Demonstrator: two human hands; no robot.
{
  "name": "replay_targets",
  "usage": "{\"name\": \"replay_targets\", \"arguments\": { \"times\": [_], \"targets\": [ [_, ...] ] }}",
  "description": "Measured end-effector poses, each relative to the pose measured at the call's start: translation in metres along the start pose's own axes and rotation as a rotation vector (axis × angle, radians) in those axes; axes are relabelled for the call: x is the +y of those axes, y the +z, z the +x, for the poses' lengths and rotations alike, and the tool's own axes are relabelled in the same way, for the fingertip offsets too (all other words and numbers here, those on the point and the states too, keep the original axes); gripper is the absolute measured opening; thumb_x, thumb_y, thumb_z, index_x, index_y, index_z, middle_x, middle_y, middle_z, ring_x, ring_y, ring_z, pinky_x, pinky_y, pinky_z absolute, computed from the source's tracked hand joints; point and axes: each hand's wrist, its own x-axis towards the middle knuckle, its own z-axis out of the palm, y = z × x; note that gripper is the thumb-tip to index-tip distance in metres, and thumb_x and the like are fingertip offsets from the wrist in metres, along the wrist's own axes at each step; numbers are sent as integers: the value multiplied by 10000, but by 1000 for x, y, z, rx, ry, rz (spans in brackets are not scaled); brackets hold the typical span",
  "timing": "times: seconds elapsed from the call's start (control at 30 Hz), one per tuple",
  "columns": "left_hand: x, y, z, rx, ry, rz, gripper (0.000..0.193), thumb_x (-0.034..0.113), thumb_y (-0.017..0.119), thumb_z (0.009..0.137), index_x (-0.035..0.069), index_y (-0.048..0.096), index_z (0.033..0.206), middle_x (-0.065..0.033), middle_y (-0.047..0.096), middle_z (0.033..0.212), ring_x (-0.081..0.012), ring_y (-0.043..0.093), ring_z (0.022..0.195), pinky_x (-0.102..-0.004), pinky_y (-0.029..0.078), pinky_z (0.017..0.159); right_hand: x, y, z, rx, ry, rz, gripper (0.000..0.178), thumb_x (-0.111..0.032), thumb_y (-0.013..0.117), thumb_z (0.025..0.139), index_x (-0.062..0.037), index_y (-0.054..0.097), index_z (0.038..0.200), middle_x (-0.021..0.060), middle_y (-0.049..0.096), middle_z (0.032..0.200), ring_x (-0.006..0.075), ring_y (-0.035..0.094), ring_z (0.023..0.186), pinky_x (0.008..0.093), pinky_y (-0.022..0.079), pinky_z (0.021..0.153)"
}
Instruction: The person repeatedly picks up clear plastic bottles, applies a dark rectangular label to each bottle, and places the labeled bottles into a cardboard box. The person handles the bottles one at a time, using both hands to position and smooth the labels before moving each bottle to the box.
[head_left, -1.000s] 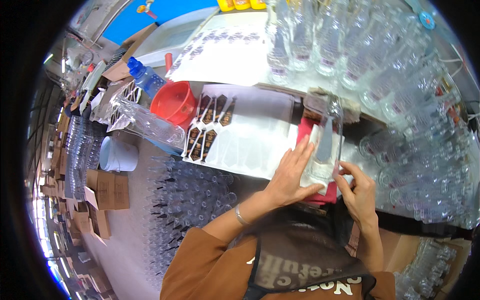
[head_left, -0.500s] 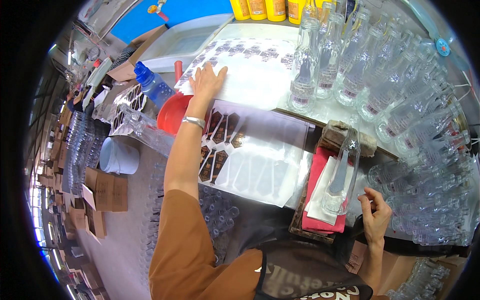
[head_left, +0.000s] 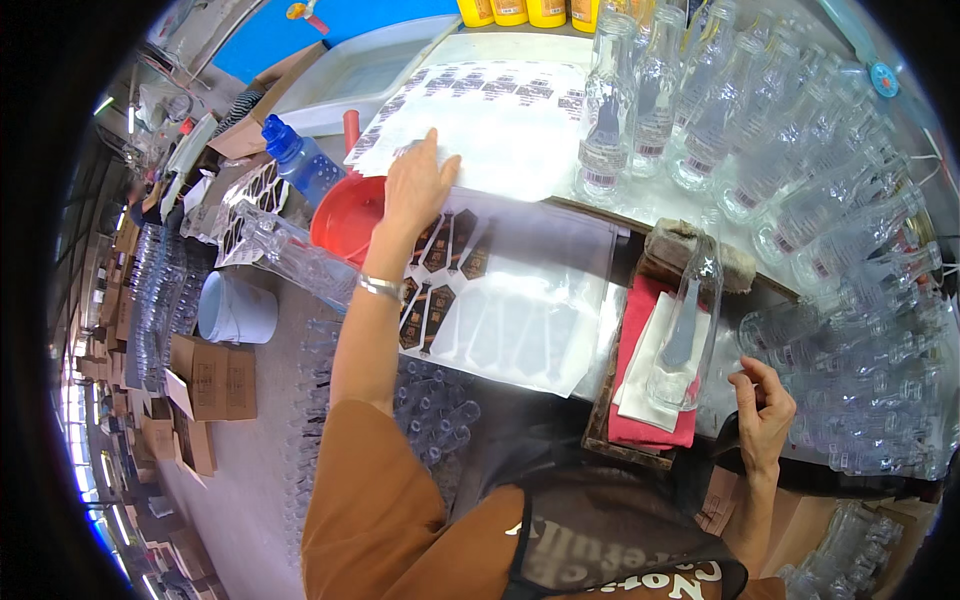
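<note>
My left hand (head_left: 420, 188) reaches over the near edge of a white sheet of printed labels (head_left: 480, 135), fingers stretched out and nothing visible in them. Just in front of it lies a clear-backed sheet of black and gold labels (head_left: 432, 317), its right part bare of black labels. My right hand (head_left: 765, 412) hangs with loosely curled fingers, holding nothing that I can see. Left of it, a clear glass bottle (head_left: 684, 335) with a grey tapered label lies on folded white cloth (head_left: 640, 392) and a red cloth (head_left: 622, 420) in a wooden cradle.
Many glass bottles (head_left: 605, 110) stand at the right; others lie stacked (head_left: 850, 400). A rolled cloth (head_left: 735, 265) borders the cradle. At the left are a red basin (head_left: 335, 225), a blue-capped bottle (head_left: 300, 165) and a white bucket (head_left: 237, 308). Yellow containers (head_left: 508, 10) line the back.
My left hand has drawn back slightly toward the near edge of the white sheet, its fingers less spread. My right hand has shifted a little to the right, away from the bottle.
</note>
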Motion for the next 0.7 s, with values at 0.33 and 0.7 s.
{"name": "replay_targets", "arguments": {
  "times": [0.33, 0.7],
  "targets": [
    [-26, 10, -36, 260, 114, -47, 240, 133, 700, 878, 59, 703, 1106, -101, 712, 1168, -290, 653, 1104, -416, 494, 963, 1, -3, -17, -83, -27, 70, 291, -58, 716, 861, 10, 692, 1143, 60, 718, 899, 52, 476, 548, 229, 406, 531],
    [71, -16, -73, -70, -406, -1189, 273, 167, 629, 1014, -37, 700, 1181, -84, 737, 1096, -121, 670, 1010, -258, 502, 926, -13, 32, -24, -165, -264, -102, 785, -122, 784, 754, 35, 443, 1444, 176, 628, 1112, 296, 669, 714, 400, 551, 671]
  ]
}}
